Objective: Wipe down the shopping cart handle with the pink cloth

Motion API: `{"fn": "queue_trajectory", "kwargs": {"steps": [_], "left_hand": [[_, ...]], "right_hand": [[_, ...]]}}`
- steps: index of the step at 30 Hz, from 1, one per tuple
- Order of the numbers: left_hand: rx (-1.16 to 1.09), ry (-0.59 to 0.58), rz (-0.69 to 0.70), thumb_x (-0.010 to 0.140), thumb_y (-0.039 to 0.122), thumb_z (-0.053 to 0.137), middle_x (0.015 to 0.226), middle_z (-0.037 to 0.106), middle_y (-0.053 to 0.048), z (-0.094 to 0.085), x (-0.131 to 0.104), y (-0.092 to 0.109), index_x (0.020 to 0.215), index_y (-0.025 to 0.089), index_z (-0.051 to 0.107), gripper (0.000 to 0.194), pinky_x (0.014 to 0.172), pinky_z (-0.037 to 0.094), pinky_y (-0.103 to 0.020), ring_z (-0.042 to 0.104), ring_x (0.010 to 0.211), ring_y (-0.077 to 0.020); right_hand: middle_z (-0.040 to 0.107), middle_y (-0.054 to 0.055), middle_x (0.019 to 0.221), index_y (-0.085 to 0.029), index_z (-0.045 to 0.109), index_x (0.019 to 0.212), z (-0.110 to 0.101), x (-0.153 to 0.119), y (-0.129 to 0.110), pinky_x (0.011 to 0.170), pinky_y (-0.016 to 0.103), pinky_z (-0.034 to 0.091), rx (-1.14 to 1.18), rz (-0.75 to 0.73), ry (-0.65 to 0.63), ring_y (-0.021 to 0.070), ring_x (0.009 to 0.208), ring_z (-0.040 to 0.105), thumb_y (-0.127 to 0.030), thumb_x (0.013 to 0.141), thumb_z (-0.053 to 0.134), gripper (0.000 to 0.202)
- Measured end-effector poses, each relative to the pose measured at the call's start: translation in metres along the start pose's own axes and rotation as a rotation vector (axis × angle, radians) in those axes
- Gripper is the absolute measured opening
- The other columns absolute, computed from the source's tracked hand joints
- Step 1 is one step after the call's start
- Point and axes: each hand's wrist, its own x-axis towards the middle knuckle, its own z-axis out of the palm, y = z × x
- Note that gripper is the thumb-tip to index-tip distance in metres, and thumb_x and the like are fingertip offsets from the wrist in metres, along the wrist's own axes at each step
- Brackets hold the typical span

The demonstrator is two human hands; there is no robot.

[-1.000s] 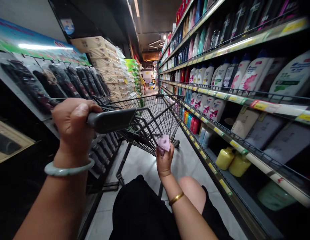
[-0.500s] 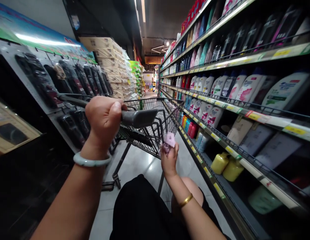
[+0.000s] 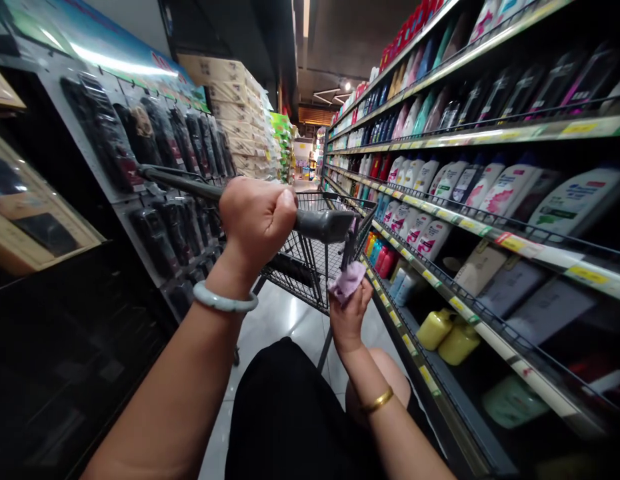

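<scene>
My left hand (image 3: 255, 220), with a pale green bangle at the wrist, is wrapped round the dark handle (image 3: 323, 227) of a shopping cart. My right hand (image 3: 349, 319), below the handle's right end, holds a crumpled light purple cloth (image 3: 348, 281) at the cart's near side frame. A gold bangle circles that wrist. The wire basket (image 3: 313, 267) of the cart extends forward beyond both hands. Where the cloth meets the frame, my right fingertips are partly hidden.
Shelves (image 3: 515, 243) of bottles line the right side. On the left hang packaged dark items (image 3: 157, 133), with stacked cartons (image 3: 235, 113) behind them. My black-clothed knee (image 3: 285, 400) is below the cart, over a tiled floor (image 3: 300, 327).
My left hand and the handle have shifted right in view. My right hand has moved slightly right, and the cloth looks more spread out. The view has turned a little.
</scene>
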Motion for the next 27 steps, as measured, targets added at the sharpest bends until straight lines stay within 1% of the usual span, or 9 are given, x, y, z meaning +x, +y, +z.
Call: {"fn": "queue_trajectory", "kwargs": {"steps": [3,8,10,12,16,19,21,23,27], "left_hand": [[-0.005,-0.007,-0.008,0.099,0.04,0.034,0.057,0.053,-0.002,0.0,0.0,0.001,0.06,0.024,0.052,0.046,0.069,0.034,-0.039,0.052,0.062,-0.0195],[-0.011,0.0,-0.027,0.099,0.039,0.035,0.059,0.054,-0.003,0.0,-0.001,0.003,0.06,0.024,0.053,0.045,0.071,0.034,-0.04,0.053,0.063,-0.0209],[-0.011,-0.001,-0.027,0.099,0.039,0.035,0.058,0.054,-0.004,-0.001,0.0,0.004,0.06,0.024,0.053,0.045,0.07,0.033,-0.041,0.054,0.063,-0.0213],[-0.016,-0.021,-0.021,0.099,0.038,0.036,0.059,0.054,-0.004,-0.002,0.0,0.005,0.061,0.024,0.054,0.045,0.07,0.033,-0.041,0.054,0.064,-0.0214],[-0.01,-0.026,-0.008,0.101,0.036,0.038,0.062,0.058,-0.004,-0.002,0.0,0.005,0.063,0.024,0.058,0.045,0.071,0.036,-0.04,0.057,0.065,-0.0205],[0.004,-0.016,0.009,0.101,0.035,0.038,0.06,0.058,-0.003,0.0,0.0,0.003,0.062,0.024,0.058,0.046,0.07,0.036,-0.04,0.057,0.065,-0.0201],[0.017,-0.013,0.019,0.102,0.036,0.037,0.059,0.055,-0.003,0.001,0.0,0.002,0.062,0.024,0.057,0.047,0.069,0.035,-0.04,0.055,0.064,-0.0197],[0.034,-0.003,0.033,0.102,0.037,0.037,0.057,0.052,-0.002,0.002,0.0,0.001,0.06,0.024,0.056,0.048,0.068,0.033,-0.039,0.052,0.062,-0.0188],[0.045,-0.002,0.025,0.102,0.038,0.038,0.056,0.046,0.0,0.005,-0.001,-0.002,0.06,0.022,0.057,0.049,0.067,0.031,-0.037,0.049,0.06,-0.0161]], "right_hand": [[0.056,0.016,0.126,-0.021,0.062,0.124,-0.008,-0.018,0.005,0.097,0.052,0.059,-0.034,-0.013,-0.105,0.0299,0.115,0.064,-0.035,0.097,0.063,0.031],[0.061,0.011,0.128,-0.027,0.071,0.119,-0.018,0.012,-0.027,0.109,0.048,0.053,0.009,-0.38,-0.117,0.0271,0.121,0.062,-0.017,0.095,0.065,0.026],[0.064,0.011,0.127,-0.029,0.073,0.121,-0.013,0.014,-0.022,0.112,0.051,0.05,-0.043,-0.434,-0.113,0.028,0.123,0.06,-0.01,0.094,0.062,0.034],[0.066,0.012,0.127,-0.028,0.075,0.122,-0.007,0.0,-0.002,0.112,0.052,0.048,-0.101,-0.404,-0.151,0.0294,0.125,0.058,-0.005,0.093,0.057,0.041],[0.071,0.012,0.122,-0.025,0.079,0.112,0.003,-0.048,0.039,0.108,0.051,0.05,-0.113,-0.141,-0.359,0.0298,0.121,0.058,-0.005,0.088,0.053,0.04],[0.073,0.011,0.11,-0.022,0.077,0.101,0.004,-0.057,0.035,0.101,0.047,0.054,0.069,0.185,-0.41,0.0278,0.11,0.064,-0.021,0.088,0.061,0.021],[0.074,0.009,0.105,-0.021,0.074,0.102,0.0,-0.043,0.018,0.093,0.041,0.056,0.248,0.44,-0.338,0.025,0.1,0.067,-0.036,0.09,0.067,0.021],[0.074,0.007,0.102,-0.019,0.07,0.111,-0.004,-0.02,-0.001,0.087,0.035,0.057,0.398,0.638,-0.215,0.0217,0.093,0.068,-0.049,0.089,0.07,0.037],[0.072,0.004,0.102,-0.019,0.065,0.117,-0.004,0.014,-0.008,0.09,0.032,0.055,0.475,0.714,0.039,0.0191,0.094,0.067,-0.056,0.088,0.07,0.048]]}}
